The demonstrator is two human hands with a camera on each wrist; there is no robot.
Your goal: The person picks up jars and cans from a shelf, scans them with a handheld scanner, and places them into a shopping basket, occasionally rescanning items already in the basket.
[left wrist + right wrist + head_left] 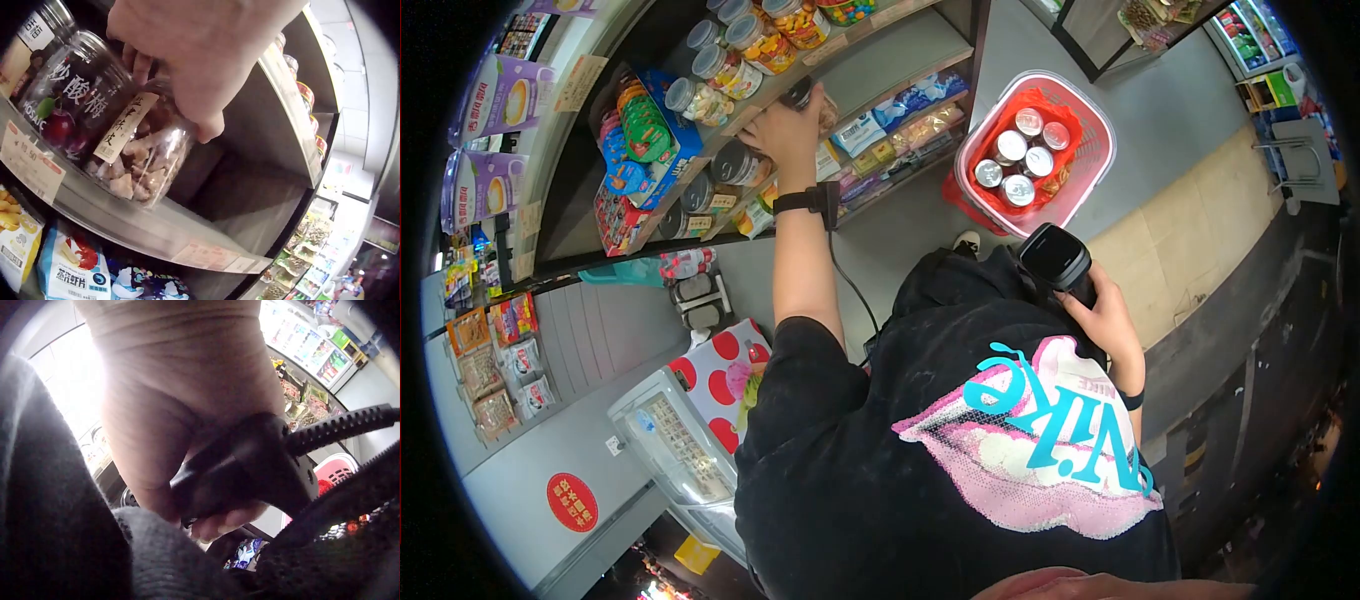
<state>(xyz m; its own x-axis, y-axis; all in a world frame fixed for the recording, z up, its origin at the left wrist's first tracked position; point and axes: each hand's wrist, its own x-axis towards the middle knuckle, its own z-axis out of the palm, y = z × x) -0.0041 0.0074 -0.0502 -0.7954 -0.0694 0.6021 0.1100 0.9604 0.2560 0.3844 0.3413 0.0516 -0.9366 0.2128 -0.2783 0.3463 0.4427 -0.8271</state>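
On the shelf (880,75), my left hand (788,135) grips the top of a clear jar of pale brown dried pieces (140,162). In the left wrist view the fingers and thumb of that hand (194,56) curl round its lid, which they mostly hide. A dark-labelled plum jar (65,103) stands beside it. My right hand (1110,325) holds a black handheld device (1055,257) with a dark face near my body. The right wrist view shows that hand (187,394) wrapped round the device's black handle (231,472), with a ribbed cord at one end.
A pink basket (1100,150) holding several cans in a red bag stands on the floor (1170,130). Jars of snacks (760,45) line the shelf above, and bagged snacks (860,133) lie below. A glass-topped freezer (675,440) is at the lower left.
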